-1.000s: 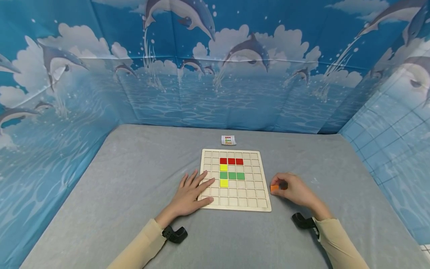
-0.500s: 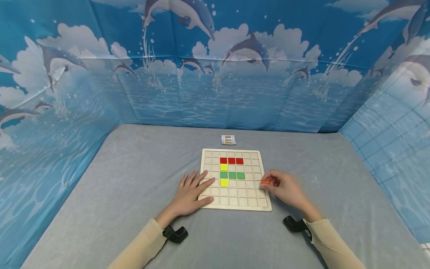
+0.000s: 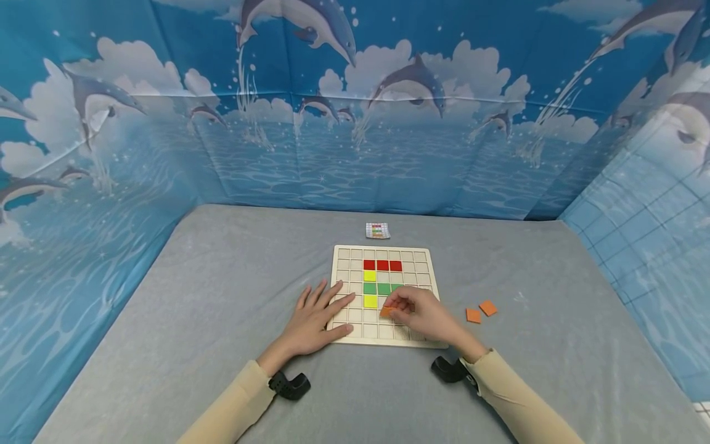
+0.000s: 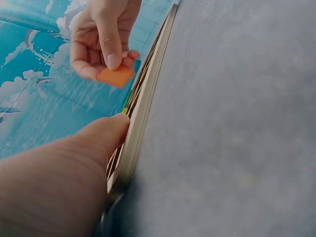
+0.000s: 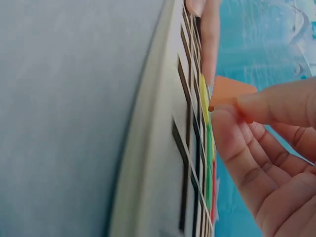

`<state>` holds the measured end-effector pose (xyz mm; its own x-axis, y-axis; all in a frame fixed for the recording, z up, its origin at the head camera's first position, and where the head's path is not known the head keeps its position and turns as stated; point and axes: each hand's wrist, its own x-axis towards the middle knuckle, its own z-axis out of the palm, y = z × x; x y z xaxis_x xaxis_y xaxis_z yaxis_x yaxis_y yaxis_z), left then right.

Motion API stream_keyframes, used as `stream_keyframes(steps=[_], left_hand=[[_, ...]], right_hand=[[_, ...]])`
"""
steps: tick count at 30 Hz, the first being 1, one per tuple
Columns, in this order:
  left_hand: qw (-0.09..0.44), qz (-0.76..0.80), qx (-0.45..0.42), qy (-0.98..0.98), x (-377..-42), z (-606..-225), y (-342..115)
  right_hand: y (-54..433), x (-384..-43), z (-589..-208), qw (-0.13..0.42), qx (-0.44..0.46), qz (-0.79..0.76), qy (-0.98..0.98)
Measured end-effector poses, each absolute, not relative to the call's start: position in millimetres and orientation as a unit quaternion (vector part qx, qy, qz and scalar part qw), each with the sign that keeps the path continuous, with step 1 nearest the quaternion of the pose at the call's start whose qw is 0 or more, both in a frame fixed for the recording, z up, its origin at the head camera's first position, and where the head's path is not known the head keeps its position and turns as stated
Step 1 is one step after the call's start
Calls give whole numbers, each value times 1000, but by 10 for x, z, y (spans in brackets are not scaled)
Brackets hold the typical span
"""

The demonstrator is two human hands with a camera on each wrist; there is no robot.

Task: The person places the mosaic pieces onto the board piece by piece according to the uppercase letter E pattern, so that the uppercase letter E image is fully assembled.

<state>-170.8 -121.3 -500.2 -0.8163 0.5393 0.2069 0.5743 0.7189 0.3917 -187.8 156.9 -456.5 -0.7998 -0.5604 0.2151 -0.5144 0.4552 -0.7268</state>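
A wooden grid board [image 3: 377, 333] lies on the grey cloth. My left hand [image 3: 313, 320] is spread flat over its left edge, fingers straight. Between thumb and fingers, my right hand [image 3: 427, 314] pinches a square orange tile [image 3: 386, 312] over the board's middle. In the right wrist view the orange tile [image 5: 229, 90] sticks out past the fingertips, tilted; the left wrist view shows the tile [image 4: 116, 76] raised above the board. Set in the grid are three red tiles [image 3: 383, 266], two yellow tiles [image 3: 370, 301] and three green tiles [image 3: 383, 288], one partly behind my right hand.
Two loose orange tiles [image 3: 473, 316] lie right of the board. Behind the board sits a small pattern card [image 3: 378, 230] with coloured squares. A blue dolphin-print curtain [image 3: 333, 166] hangs along the back and sides of the table.
My right hand has moved left from beside the board to over its middle, carrying the orange tile. Two orange tiles now show on the cloth where it was. The left hand stays put.
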Motion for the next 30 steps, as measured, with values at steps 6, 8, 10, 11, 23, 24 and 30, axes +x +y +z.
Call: stream_keyframes(steps=[6,8,10,11,23,24,30], left_hand=[[38,-229,-300,-925,-1714,-5005,-1206],[40,-231,-300,-924,-1718,-5005,-1207],[42,-232,-301,-924,-1719,-5005,-1211],[43,-231,-301,-924,-1719,-5005,-1213],[38,-221,-298,-928,-1722,-5006,-1210],[38,-221,-298,-928,-1722,-5003,-1210],[38,-223,-300,-927,-1713,-4991,-1213]], right_hand=[[1370,-1882,-4579,32,-314,-417,852],[1327,-1890,-4570,32,-308,-417,855],[1296,-1900,-4564,35,-299,-418,857],[1285,-1904,-4561,36,-296,-418,858],[1232,-1897,-4543,60,-291,-398,868],[1234,-1896,-4542,61,-289,-395,870],[1245,-1883,-4554,40,-300,-365,881]])
